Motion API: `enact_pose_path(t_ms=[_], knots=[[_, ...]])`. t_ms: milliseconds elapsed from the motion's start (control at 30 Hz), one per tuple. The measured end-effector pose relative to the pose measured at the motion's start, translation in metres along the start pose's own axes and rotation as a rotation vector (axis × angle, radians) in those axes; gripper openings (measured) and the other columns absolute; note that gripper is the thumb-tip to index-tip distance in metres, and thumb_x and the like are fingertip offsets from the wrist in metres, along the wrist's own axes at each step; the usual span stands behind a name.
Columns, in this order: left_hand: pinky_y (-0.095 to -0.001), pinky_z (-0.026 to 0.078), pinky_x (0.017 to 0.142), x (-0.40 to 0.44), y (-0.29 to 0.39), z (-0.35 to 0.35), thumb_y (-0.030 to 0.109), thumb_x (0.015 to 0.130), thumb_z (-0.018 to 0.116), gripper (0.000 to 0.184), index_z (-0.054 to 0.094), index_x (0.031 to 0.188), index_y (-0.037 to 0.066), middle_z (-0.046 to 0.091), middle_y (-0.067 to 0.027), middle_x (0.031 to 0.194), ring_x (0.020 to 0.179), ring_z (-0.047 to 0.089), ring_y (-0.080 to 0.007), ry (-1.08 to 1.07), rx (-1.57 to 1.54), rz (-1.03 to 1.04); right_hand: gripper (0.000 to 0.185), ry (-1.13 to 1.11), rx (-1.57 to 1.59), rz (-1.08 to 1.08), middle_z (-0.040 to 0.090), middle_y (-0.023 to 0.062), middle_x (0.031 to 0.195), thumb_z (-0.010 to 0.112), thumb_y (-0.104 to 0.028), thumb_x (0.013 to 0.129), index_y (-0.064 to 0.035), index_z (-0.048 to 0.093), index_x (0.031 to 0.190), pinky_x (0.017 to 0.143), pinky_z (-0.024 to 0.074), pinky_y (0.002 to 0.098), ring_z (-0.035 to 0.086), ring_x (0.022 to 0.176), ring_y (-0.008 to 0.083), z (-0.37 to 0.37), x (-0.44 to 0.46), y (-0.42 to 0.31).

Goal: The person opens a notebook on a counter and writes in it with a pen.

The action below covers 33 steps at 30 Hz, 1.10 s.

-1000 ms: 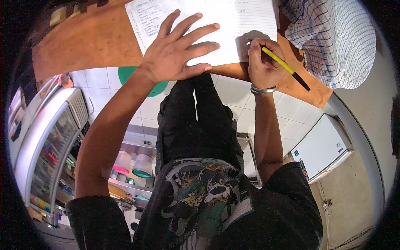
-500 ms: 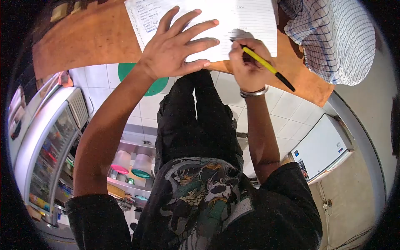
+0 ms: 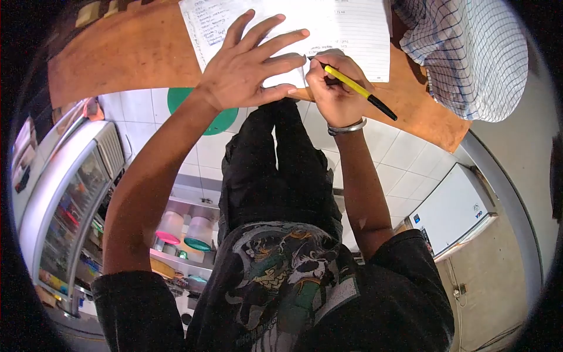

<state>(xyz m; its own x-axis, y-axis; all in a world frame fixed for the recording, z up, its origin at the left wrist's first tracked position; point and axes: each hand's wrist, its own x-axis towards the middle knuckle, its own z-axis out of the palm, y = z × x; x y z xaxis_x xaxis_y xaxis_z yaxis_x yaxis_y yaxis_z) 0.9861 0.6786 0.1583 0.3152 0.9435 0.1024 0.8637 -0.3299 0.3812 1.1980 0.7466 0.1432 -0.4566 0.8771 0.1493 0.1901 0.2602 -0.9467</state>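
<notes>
An open lined notebook (image 3: pixel 372 53) lies on the wooden table, with handwriting on both pages. My left hand (image 3: pixel 243 67) rests flat across its left page and the middle, fingers spread. In my right hand (image 3: pixel 337 88) is a yellow and black pen (image 3: pixel 352 85), gripped near its tip. The tip meets the right page close to the fold, beside my left fingertips, just under a few written lines. A metal bangle (image 3: pixel 347 127) circles my right wrist.
The brown wooden table (image 3: pixel 129 64) curves across the top. Checked cloth (image 3: pixel 463 58) hangs at its right end. Below are a green round stool top (image 3: pixel 220 120), a glass-fronted cabinet (image 3: pixel 73 217), lidded containers (image 3: pixel 199 233) and a white appliance (image 3: pixel 451 208).
My right hand and the pen have moved left and slightly up to the inner edge of the right page. More writing shows there. My left hand stays almost still.
</notes>
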Motion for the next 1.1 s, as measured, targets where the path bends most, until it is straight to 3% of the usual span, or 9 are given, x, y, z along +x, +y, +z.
enact_pose_path(t_ms=[100, 233, 300, 367, 567, 700, 800, 1000, 1100], knots=[[-0.0605, 0.017, 0.125, 0.0, 0.0, 0.0, 0.059, 0.088, 0.068, 0.05, 0.067, 0.124, 0.025, 0.041, 0.004, 0.162, 0.151, 0.03, -0.0312, 0.005, -0.004, -0.003, 0.018, -0.009, -0.025, 0.014, 0.068, 0.0078, 0.088, 0.076, 0.0, 0.082, 0.0003, 0.068, 0.098, 0.07, 0.0526, 0.0288, 0.066, 0.078, 0.0184, 0.0, 0.003, -0.006], [-0.0601, 0.018, 0.124, 0.001, 0.001, 0.0, 0.057, 0.088, 0.068, 0.047, 0.068, 0.123, 0.024, 0.041, 0.0032, 0.162, 0.15, 0.032, -0.0318, 0.0, -0.012, 0.003, 0.02, 0.194, 0.012, 0.071, 0.069, 0.0079, 0.09, 0.075, -0.002, 0.077, -0.0022, 0.069, 0.096, 0.07, 0.0534, 0.0322, 0.066, 0.078, 0.0201, -0.005, -0.014, 0.015], [-0.0615, 0.019, 0.123, 0.003, 0.001, -0.001, 0.054, 0.09, 0.068, 0.046, 0.069, 0.123, 0.023, 0.042, 0.0014, 0.161, 0.15, 0.033, -0.0324, -0.009, -0.023, 0.004, 0.015, 0.282, 0.007, -0.057, 0.068, 0.0097, 0.099, 0.066, 0.007, 0.092, -0.0001, 0.063, 0.104, 0.066, 0.0544, 0.0256, 0.063, 0.076, 0.012, -0.022, -0.024, 0.027], [-0.0639, 0.018, 0.122, 0.004, -0.001, 0.005, 0.055, 0.089, 0.068, 0.047, 0.07, 0.123, 0.022, 0.042, 0.0008, 0.161, 0.15, 0.033, -0.0327, -0.005, -0.021, 0.014, 0.013, 0.37, -0.29, -0.134, 0.067, 0.0102, 0.102, 0.064, -0.011, 0.099, 0.0, 0.064, 0.106, 0.077, 0.0524, 0.0277, 0.063, 0.084, 0.0144, -0.045, -0.021, 0.026], [-0.075, 0.019, 0.115, -0.006, -0.014, 0.023, 0.061, 0.088, 0.067, 0.053, 0.07, 0.124, 0.022, 0.046, -0.0056, 0.158, 0.148, 0.036, -0.0406, 0.166, -0.199, 0.116, 0.03, -0.114, -0.728, -0.515, 0.066, 0.0177, 0.136, 0.049, -0.011, 0.104, 0.005, 0.066, 0.124, 0.102, 0.0478, 0.0315, 0.065, 0.116, 0.0251, -0.125, -0.016, 0.097], [-0.0721, 0.017, 0.118, 0.0, -0.014, 0.022, 0.067, 0.086, 0.063, 0.055, 0.069, 0.125, 0.028, 0.047, -0.0043, 0.158, 0.148, 0.037, -0.0378, 0.154, -0.004, 0.165, 0.063, -0.183, -0.188, -0.146, 0.039, 0.0253, 0.159, 0.057, -0.03, 0.105, 0.0066, 0.035, 0.152, 0.116, 0.0431, 0.0455, 0.049, 0.141, 0.0358, -0.067, -0.018, 0.062], [-0.0727, 0.015, 0.118, 0.003, -0.015, 0.041, 0.071, 0.086, 0.06, 0.056, 0.068, 0.13, 0.036, 0.042, -0.0014, 0.161, 0.151, 0.033, -0.0348, 0.223, 0.087, 0.171, 0.035, -0.173, -0.856, -0.5, 0.061, 0.0253, 0.14, 0.064, -0.024, 0.102, 0.0049, 0.066, 0.121, 0.113, 0.0433, 0.0504, 0.052, 0.136, 0.0427, -0.046, -0.002, 0.027], [-0.0749, 0.001, 0.121, -0.01, 0.029, 0.009, 0.06, 0.086, 0.066, 0.058, 0.065, 0.137, 0.034, 0.033, -0.002, 0.166, 0.156, 0.02, -0.0335, -0.01, 0.234, -0.075, 0.034, -0.161, -0.877, -0.567, 0.06, 0.0217, 0.142, 0.063, -0.023, 0.102, 0.0026, 0.067, 0.124, 0.113, 0.0419, 0.0499, 0.051, 0.137, 0.0413, -0.053, -0.003, 0.028], [-0.0655, 0.027, 0.113, -0.056, 0.069, -0.021, 0.057, 0.086, 0.067, 0.046, 0.077, 0.115, 0.022, 0.064, -0.0095, 0.134, 0.132, 0.052, -0.0361, -0.137, 0.113, -0.304, 0.035, -0.15, -0.857, -0.599, 0.059, 0.0223, 0.144, 0.062, -0.024, 0.103, 0.0025, 0.066, 0.125, 0.113, 0.0414, 0.0508, 0.05, 0.138, 0.0422, -0.052, -0.002, 0.032]])
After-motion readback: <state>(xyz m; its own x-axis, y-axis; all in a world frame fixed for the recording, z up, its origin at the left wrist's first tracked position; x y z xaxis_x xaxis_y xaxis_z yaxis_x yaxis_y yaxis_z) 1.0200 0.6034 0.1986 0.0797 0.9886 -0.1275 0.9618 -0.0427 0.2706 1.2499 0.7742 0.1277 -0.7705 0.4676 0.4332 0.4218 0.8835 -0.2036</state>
